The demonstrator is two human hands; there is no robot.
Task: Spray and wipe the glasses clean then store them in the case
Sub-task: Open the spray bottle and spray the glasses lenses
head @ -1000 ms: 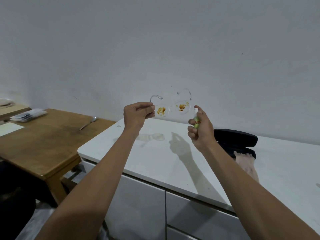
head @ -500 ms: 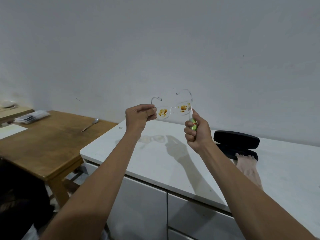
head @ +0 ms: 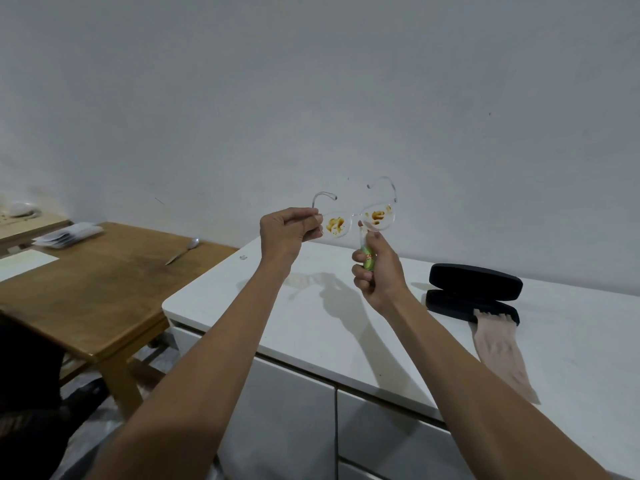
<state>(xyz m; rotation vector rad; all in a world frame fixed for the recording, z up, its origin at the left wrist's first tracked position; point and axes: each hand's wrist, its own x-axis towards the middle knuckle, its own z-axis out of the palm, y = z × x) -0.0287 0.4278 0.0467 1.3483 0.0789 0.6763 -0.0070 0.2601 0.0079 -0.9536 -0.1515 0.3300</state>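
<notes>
Clear-framed glasses (head: 356,216) with orange-brown smears on both lenses are held up in the air above the white counter (head: 311,327). My left hand (head: 289,230) pinches their left hinge. My right hand (head: 375,271) grips a small green spray bottle (head: 367,258), its nozzle just under the right lens and the thumb on top. A black glasses case (head: 474,282) lies open on the counter to the right, with a beige wiping cloth (head: 498,351) hanging out of its lower half.
A wooden table (head: 97,289) stands to the left of the counter, carrying a spoon (head: 181,251), a stack of papers (head: 69,233) and a white sheet (head: 20,265). White cabinet doors (head: 291,427) sit below the counter. A grey wall is behind.
My right hand has shifted left and up with the spray bottle, bringing the nozzle close under the right lens. The glasses stay held at about the same height.
</notes>
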